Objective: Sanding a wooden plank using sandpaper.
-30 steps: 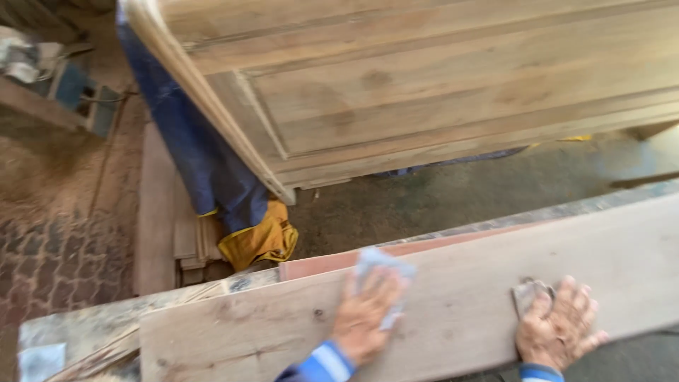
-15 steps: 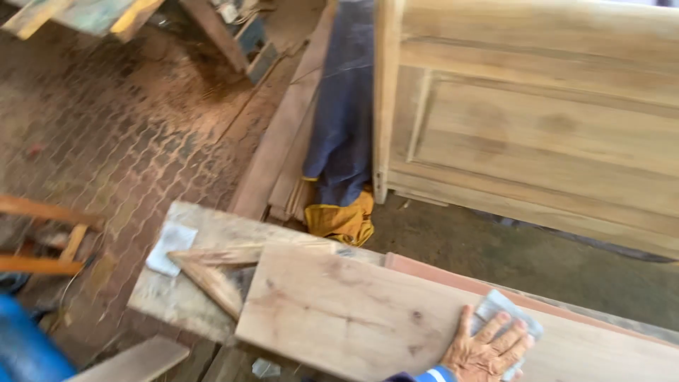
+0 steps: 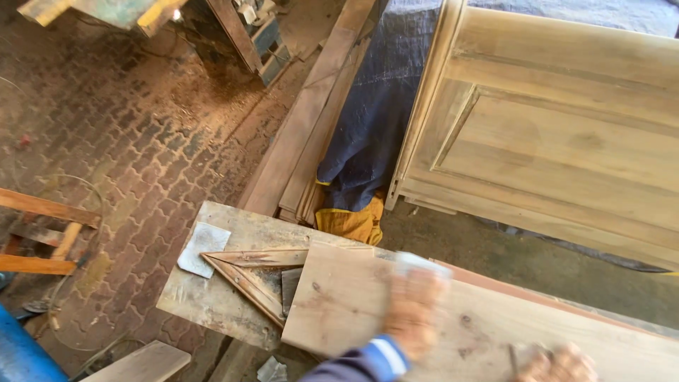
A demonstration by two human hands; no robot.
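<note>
Left hand (image 3: 414, 311) motion-blurred, fingers flat, pressing pale sheet of sandpaper (image 3: 417, 263) onto long light-brown wooden plank (image 3: 353, 304); looks mid-sanding. Right hand (image 3: 559, 364) at bottom edge, resting on same plank, finger spread hard to tell. Plank lying across worn grey tabletop (image 3: 212, 297), beside triangular wooden frame (image 3: 247, 272) and spare grey sandpaper sheet (image 3: 203, 247). Large panelled wooden door (image 3: 566, 127) beyond.

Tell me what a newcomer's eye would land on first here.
Probably the big pale panelled wooden door leaning at upper right. Next, the blurred left hand pressing a pale sheet of sandpaper on the long light wooden board, with a triangular wooden frame lying to its left.
</note>
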